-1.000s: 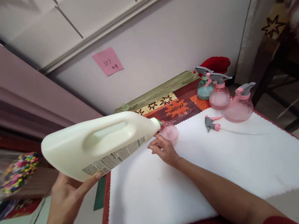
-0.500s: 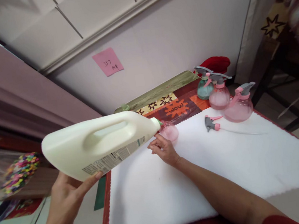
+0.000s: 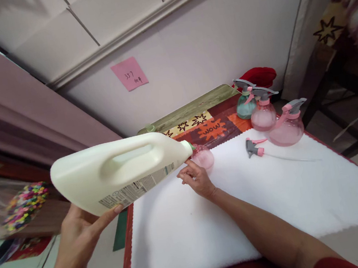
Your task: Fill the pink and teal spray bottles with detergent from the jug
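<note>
A large pale-green detergent jug (image 3: 80, 179), with a moulded handle and printed label, lies nearly level in the air. My left hand (image 3: 82, 231) grips it near its base, the thumb along the lower side. Its mouth, at the right, meets the neck of a round pink spray bottle body (image 3: 206, 159) standing on the white cloth; any flow is hidden. My right hand (image 3: 199, 179) is under the jug's neck, index finger against it and the other fingers curled in. To the right lies a loose grey-and-pink spray head (image 3: 254, 148) with a clear dip tube.
Two pink spray bottles (image 3: 264, 118) (image 3: 288, 131) and a green one (image 3: 246, 107) stand at the table's back right, spray heads on. A red cloth item (image 3: 263, 76) lies behind them. White fluffy cloth (image 3: 245, 209) covers the table. A pink note (image 3: 129, 74) is on the wall.
</note>
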